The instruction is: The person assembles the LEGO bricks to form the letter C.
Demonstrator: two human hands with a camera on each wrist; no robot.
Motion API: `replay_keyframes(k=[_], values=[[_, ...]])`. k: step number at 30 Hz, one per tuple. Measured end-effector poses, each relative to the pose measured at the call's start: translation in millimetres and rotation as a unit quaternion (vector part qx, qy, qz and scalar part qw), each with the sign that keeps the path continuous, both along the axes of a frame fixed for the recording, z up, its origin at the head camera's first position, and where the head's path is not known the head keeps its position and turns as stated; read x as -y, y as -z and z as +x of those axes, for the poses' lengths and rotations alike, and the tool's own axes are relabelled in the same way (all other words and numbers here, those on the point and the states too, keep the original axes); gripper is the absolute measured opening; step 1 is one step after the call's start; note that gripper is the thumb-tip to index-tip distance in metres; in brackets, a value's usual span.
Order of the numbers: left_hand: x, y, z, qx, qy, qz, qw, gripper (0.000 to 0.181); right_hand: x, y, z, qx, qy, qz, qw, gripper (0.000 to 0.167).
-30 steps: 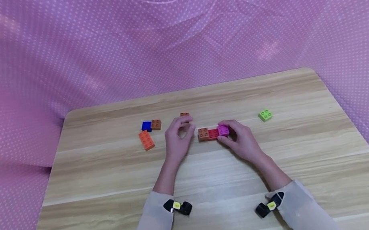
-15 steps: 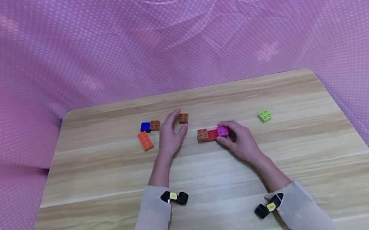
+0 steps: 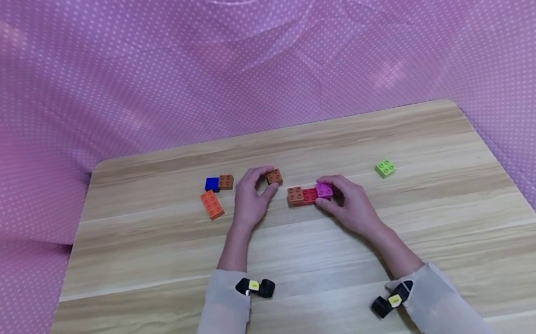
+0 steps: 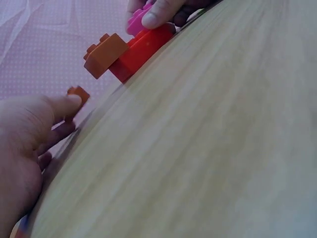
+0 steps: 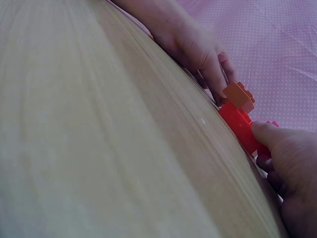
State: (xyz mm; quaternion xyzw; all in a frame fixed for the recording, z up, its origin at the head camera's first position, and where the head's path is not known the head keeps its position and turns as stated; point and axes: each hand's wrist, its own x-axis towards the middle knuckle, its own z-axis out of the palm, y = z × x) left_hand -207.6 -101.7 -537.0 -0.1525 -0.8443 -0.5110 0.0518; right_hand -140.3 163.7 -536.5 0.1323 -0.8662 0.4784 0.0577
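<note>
Left hand [image 3: 249, 201] pinches a separate brown square plastic brick [image 3: 275, 177] by its sides, studs exposed, near the red oblong plastic brick [image 3: 309, 195]. Right hand [image 3: 354, 204] grips the magenta square plastic brick [image 3: 324, 190] atop that red one, probably steadying both.

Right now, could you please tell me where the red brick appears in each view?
Head: the red brick lies just right of and below centre.
Left wrist: red brick near the top, slightly left of centre.
Right wrist: red brick right of centre, about mid-height.
Shared landmark: the brown block atop one end.
</note>
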Motion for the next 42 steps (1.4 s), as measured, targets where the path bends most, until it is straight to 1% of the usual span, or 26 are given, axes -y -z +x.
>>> replay_keyframes(k=[2, 4, 7, 9, 11, 15, 19, 26, 31, 34, 39, 42], values=[[-0.9, -0.9, 1.7, 0.004, 0.001, 0.044, 0.9990, 0.040, 0.3, -0.2, 0.0, -0.002, 0.000, -0.001, 1.0000, 0.046], [-2.4, -2.7, 4.6, 0.012, 0.006, 0.090, 0.9958, 0.040, 0.7, -0.1, -0.6, -0.007, -0.001, -0.002, 1.0000, 0.046], [-6.4, -4.9, 10.4, 0.029, 0.025, 0.158, 0.9867, 0.040, 1.5, 0.5, -1.4, -0.012, -0.004, -0.003, 0.9999, 0.046], [-9.7, -6.7, 15.3, 0.041, 0.042, 0.192, 0.9796, 0.040, 1.6, 1.0, -2.0, -0.014, -0.005, -0.003, 0.9999, 0.046], [-13.4, -7.8, 20.0, 0.046, 0.057, 0.211, 0.9747, 0.041, 1.6, 1.0, -2.0, -0.014, -0.005, -0.002, 0.9999, 0.046], [-18.7, -8.9, 28.3, 0.042, 0.073, 0.205, 0.9752, 0.042, 1.4, 0.4, -1.5, -0.014, -0.001, 0.000, 0.9999, 0.045], [-20.0, -7.6, 33.7, 0.035, 0.077, 0.180, 0.9799, 0.042, 1.3, -0.3, -0.6, -0.011, 0.001, 0.002, 0.9999, 0.045], [-19.4, -5.2, 39.9, 0.054, 0.096, 0.148, 0.9828, 0.039, 1.3, 0.0, -1.3, -0.014, 0.001, 0.004, 0.9999, 0.045], [-20.1, -6.9, 41.2, 0.060, 0.100, 0.150, 0.9818, 0.040, 0.7, 1.3, -1.9, -0.015, 0.002, 0.005, 0.9999, 0.045], [-20.8, -7.4, 40.7, 0.063, 0.109, 0.154, 0.9800, 0.043, 0.3, 2.5, -2.4, -0.013, 0.004, 0.005, 0.9999, 0.046], [-21.0, -5.0, 39.1, 0.060, 0.128, 0.158, 0.9772, 0.051, 0.2, 3.1, -3.2, -0.017, 0.002, 0.004, 0.9998, 0.046], [-20.8, -2.8, 39.1, 0.063, 0.126, 0.150, 0.9786, 0.048, 0.2, 4.1, -2.8, -0.018, 0.001, 0.004, 0.9998, 0.046]])
